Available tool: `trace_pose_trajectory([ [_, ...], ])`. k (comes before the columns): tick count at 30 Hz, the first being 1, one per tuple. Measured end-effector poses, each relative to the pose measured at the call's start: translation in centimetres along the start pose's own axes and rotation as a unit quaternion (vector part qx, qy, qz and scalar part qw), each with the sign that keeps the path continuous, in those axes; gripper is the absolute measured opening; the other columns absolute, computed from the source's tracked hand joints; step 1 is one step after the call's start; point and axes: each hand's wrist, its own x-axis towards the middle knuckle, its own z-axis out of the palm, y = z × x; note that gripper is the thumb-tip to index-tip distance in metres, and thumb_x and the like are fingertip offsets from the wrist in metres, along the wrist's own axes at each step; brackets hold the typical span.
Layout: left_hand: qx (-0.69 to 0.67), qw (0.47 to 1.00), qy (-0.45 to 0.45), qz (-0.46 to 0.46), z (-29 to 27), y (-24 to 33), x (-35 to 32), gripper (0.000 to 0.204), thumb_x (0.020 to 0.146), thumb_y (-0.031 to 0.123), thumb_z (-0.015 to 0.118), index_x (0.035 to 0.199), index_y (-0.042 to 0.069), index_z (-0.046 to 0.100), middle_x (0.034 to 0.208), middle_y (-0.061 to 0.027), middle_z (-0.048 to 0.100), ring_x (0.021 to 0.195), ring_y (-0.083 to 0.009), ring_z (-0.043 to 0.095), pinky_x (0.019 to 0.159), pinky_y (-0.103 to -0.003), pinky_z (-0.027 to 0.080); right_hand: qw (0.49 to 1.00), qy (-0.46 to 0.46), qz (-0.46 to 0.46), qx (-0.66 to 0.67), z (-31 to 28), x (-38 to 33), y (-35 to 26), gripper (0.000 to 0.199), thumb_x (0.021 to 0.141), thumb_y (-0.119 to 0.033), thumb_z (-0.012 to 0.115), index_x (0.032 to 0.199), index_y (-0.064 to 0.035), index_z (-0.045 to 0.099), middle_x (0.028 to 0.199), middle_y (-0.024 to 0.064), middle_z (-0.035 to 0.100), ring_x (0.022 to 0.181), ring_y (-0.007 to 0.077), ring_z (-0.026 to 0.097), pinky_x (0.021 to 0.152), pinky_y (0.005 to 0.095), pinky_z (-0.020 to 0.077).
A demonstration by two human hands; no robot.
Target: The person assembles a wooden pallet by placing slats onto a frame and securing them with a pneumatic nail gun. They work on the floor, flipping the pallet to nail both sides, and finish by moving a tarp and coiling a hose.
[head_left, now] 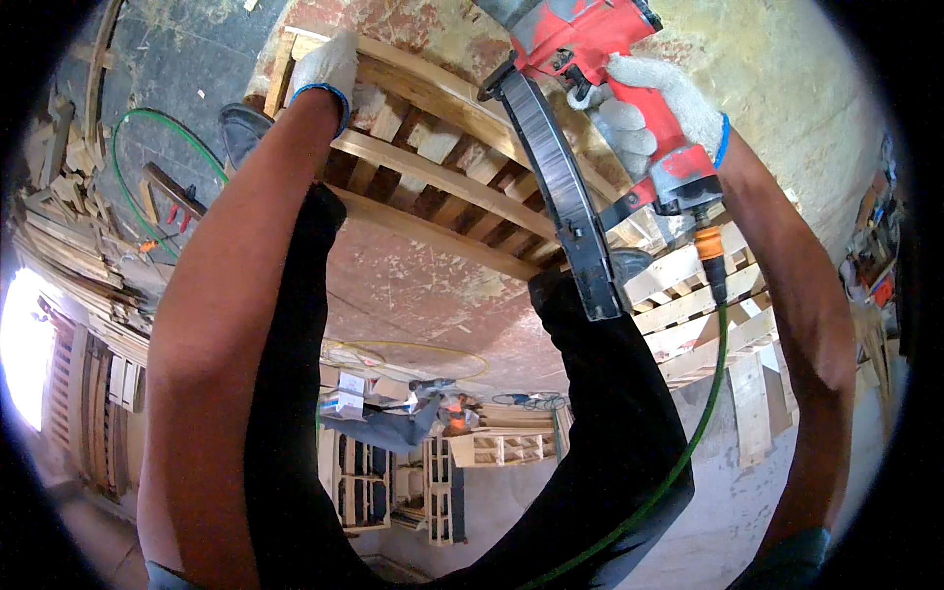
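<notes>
My right hand [678, 98], in a pale knit glove with a blue cuff, is wrapped round the handle of a red pneumatic nail gun [580, 39]. Its long dark magazine [551, 147], with a strip of nails showing, slants down across the right part of a slatted wooden pallet [433, 177]. A green air hose [723, 364] joins the handle's base through an orange and black fitting [710, 258]. Gloved as well, my left hand [327, 74] grips the pallet's far left corner; its fingertips are partly hidden. The nail gun's nose is cut off at the top edge.
My shoes [244, 133] and black-trousered legs [600, 364] flank the pallet. More slatted wood [688, 305] lies at right. Green hose [123, 128] loops at left beside a pair of red-handled pliers [179, 214] and stacked offcuts [69, 236]. Pallets [442, 492] stand behind me.
</notes>
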Motion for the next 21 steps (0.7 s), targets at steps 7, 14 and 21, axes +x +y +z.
trace_pose_trajectory([
  [7, -0.067, 0.998, -0.015, -0.007, 0.6, 1.8, -3.6, 0.054, 0.096, 0.045, 0.055, 0.125, 0.0, 0.057, 0.114, -0.0193, 0.066, 0.094, -0.0317, 0.072, 0.071, -0.046, 0.063, 0.998, -0.024, -0.058, -0.01, 1.2, 2.0, -0.3, 0.034, 0.096, -0.039, 0.065, 0.099, -0.0051, 0.063, 0.062, -0.0009, 0.055, 0.046, 0.0131, 0.053, 0.04, 0.0284, 0.0444],
  [14, -0.08, 0.995, -0.004, -0.056, -2.9, 3.4, -3.8, 0.066, 0.091, 0.056, 0.058, 0.131, 0.003, 0.054, 0.122, -0.0195, 0.059, 0.095, -0.0345, 0.071, 0.066, -0.044, 0.062, 0.998, -0.037, -0.046, 0.021, 4.9, 3.7, -1.7, 0.034, 0.1, -0.042, 0.056, 0.1, -0.0088, 0.06, 0.059, 0.0011, 0.054, 0.044, 0.0144, 0.054, 0.039, 0.0273, 0.0457],
  [21, -0.028, 0.999, 0.003, -0.016, -3.5, 2.8, -3.3, 0.06, 0.09, 0.054, 0.056, 0.115, 0.0, 0.061, 0.095, -0.0182, 0.067, 0.072, -0.0301, 0.072, 0.055, -0.041, 0.056, 0.997, -0.053, -0.049, 0.035, 4.9, 5.1, -2.3, 0.039, 0.101, -0.045, 0.052, 0.104, -0.0066, 0.059, 0.061, 0.0017, 0.052, 0.045, 0.0147, 0.051, 0.04, 0.0278, 0.0456],
])
